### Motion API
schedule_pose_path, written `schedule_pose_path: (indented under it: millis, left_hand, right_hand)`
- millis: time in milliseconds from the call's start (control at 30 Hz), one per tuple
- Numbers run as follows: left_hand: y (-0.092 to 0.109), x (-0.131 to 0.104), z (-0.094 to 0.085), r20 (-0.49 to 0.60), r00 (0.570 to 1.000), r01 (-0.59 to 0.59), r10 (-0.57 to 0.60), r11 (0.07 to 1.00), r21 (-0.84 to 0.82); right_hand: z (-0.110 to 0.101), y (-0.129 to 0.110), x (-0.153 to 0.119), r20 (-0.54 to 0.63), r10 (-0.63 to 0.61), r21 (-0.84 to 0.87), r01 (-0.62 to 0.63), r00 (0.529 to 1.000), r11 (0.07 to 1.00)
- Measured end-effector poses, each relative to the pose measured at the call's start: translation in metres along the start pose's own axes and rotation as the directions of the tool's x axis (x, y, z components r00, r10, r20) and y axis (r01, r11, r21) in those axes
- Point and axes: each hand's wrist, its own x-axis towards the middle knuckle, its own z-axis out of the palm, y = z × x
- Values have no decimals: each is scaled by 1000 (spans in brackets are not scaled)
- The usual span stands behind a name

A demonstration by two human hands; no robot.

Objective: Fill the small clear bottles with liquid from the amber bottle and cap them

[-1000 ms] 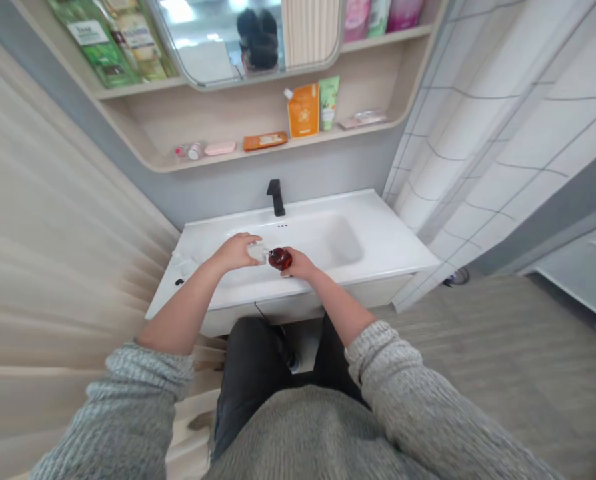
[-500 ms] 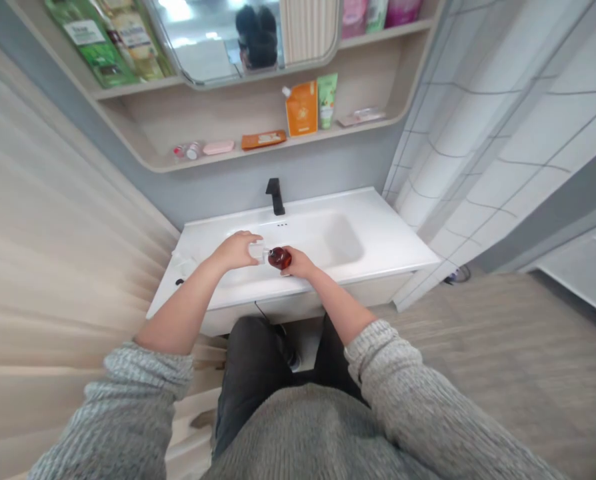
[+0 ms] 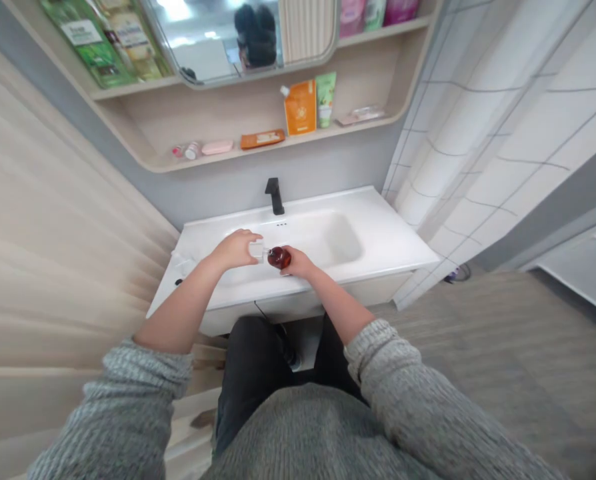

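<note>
Over the front of the white sink (image 3: 318,230), my left hand (image 3: 238,249) is closed around a small clear bottle (image 3: 256,251), which lies on its side with its neck toward the right. My right hand (image 3: 298,263) is wrapped round a dark amber bottle (image 3: 279,258), tilted with its mouth to the left. The two mouths meet or nearly meet; at this size I cannot tell whether they touch, or whether liquid passes between them.
A black faucet (image 3: 275,196) rises behind the basin. Above it, a wall shelf (image 3: 203,110) carries an orange pouch (image 3: 301,108), a green tube (image 3: 325,100) and a pink soap bar (image 3: 217,147). A crumpled clear item (image 3: 182,262) lies on the left counter, beside the curtain (image 3: 78,200).
The view has shifted very slightly. Both hands and both bottles keep almost the same position.
</note>
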Motion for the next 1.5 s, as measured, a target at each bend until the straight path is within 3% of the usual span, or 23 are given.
schedule_pose_path:
  millis: [933, 1500]
  left_hand:
    - [15, 4, -13, 34, 997, -74, 70, 988, 134]
    - [32, 13, -39, 78, 990, -129, 114, 964, 232]
  right_hand:
    - [1, 3, 0, 0, 0, 1, 0, 1000, 1000]
    - [1, -3, -2, -51, 10, 86, -6, 999, 996]
